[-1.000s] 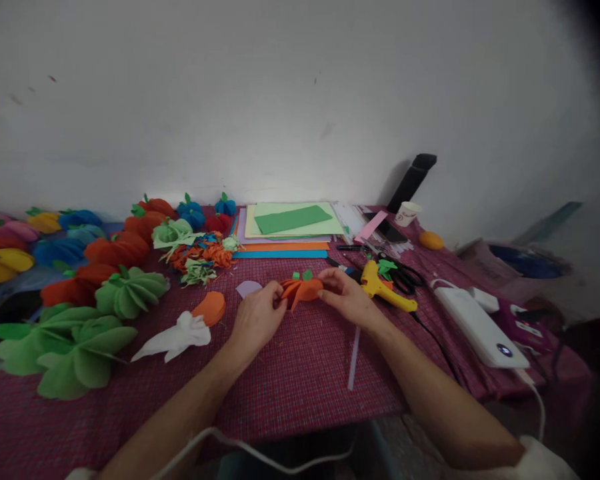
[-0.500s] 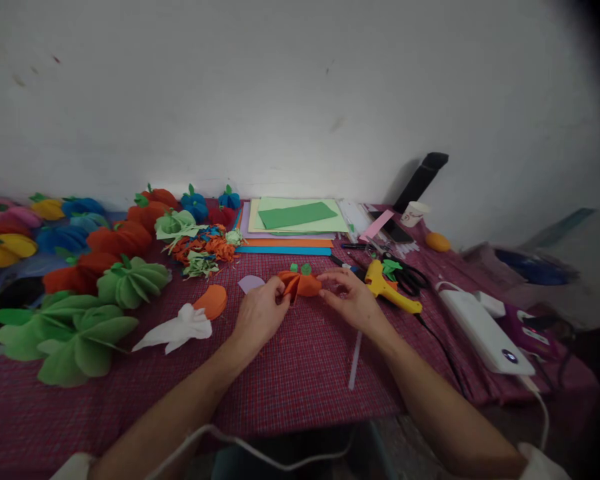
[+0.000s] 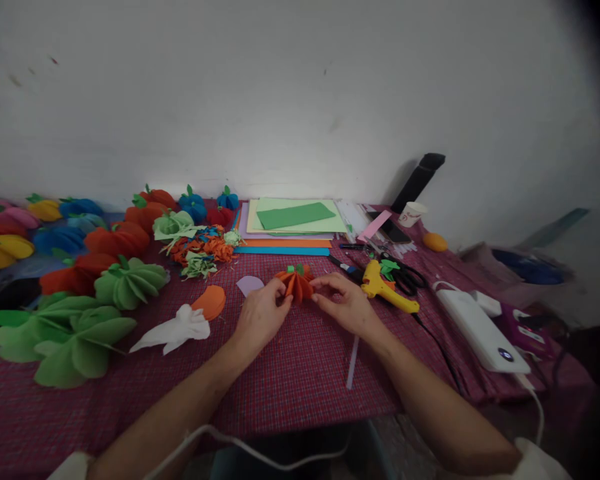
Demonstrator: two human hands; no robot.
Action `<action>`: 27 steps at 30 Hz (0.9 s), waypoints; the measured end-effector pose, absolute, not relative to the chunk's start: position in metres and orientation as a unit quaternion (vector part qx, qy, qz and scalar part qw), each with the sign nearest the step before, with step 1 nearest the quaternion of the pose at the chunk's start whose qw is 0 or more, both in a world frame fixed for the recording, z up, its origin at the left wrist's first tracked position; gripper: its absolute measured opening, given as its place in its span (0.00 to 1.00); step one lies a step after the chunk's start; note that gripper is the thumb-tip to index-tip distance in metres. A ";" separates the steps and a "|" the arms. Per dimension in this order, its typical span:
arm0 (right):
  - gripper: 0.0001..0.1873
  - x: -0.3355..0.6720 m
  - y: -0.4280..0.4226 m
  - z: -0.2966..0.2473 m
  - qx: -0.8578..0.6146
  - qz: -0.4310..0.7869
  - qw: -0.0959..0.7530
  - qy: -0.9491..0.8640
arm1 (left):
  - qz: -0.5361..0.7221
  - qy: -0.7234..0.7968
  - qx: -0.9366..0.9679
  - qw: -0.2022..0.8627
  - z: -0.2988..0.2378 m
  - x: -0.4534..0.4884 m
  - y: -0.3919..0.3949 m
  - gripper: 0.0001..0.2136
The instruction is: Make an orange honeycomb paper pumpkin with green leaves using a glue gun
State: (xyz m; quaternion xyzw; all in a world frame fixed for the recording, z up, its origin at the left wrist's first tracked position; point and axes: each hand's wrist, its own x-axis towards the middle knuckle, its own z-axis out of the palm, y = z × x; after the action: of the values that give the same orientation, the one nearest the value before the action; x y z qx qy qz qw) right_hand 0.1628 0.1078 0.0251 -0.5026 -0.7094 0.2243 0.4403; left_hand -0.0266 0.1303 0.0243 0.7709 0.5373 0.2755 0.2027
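Note:
An orange paper pumpkin (image 3: 298,285) with a small green top stands on the checked cloth between my hands, its folds fanned out. My left hand (image 3: 263,310) pinches its left side between thumb and fingers. On the other side, my right hand (image 3: 343,301) has thumb and fingertips closed on the pumpkin's right folds. Left of my left hand lie a lilac paper piece (image 3: 250,285), an orange paper piece (image 3: 211,303) and a crumpled white tissue (image 3: 176,329). A glue stick (image 3: 353,363) rests below my right hand.
Finished paper pumpkins (image 3: 133,280) crowd the left side near paper scraps (image 3: 203,247). Stacked coloured paper (image 3: 297,227) lies behind. To the right are a yellow glue gun (image 3: 387,290), black scissors (image 3: 411,275), a paper cup (image 3: 412,213) and a white power bank (image 3: 480,330).
The orange pumpkin has turned and its folds are spread more evenly between my hands. My right hand has moved slightly left, closer to my left.

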 end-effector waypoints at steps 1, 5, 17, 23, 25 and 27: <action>0.11 0.162 0.108 0.025 -0.503 0.222 0.439 -0.710 | 0.277 0.537 0.771 0.203 0.024 -0.026 0.130 0.02; 0.12 0.161 0.108 0.022 -0.513 0.203 0.435 -0.712 | 0.285 0.530 0.772 0.207 0.024 -0.025 0.129 0.02; 0.12 0.156 0.104 0.020 -0.544 0.218 0.406 -0.702 | 0.278 0.532 0.770 0.216 0.027 -0.024 0.127 0.03; 0.17 0.154 0.103 0.018 -0.545 0.174 0.376 -0.729 | 0.289 0.519 0.771 0.232 0.027 -0.022 0.126 0.02; 0.13 0.154 0.104 0.018 -0.554 0.159 0.374 -0.726 | 0.295 0.509 0.774 0.235 0.027 -0.022 0.126 0.02; 0.11 0.154 0.106 0.018 -0.558 0.161 0.384 -0.718 | 0.296 0.506 0.776 0.234 0.027 -0.022 0.125 0.03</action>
State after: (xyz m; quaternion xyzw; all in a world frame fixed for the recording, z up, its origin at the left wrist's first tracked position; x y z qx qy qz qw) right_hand 0.1545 0.1058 0.0176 -0.5576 -0.7178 0.1614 0.3844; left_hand -0.0221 0.1253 0.0267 0.7759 0.5058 0.2956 0.2341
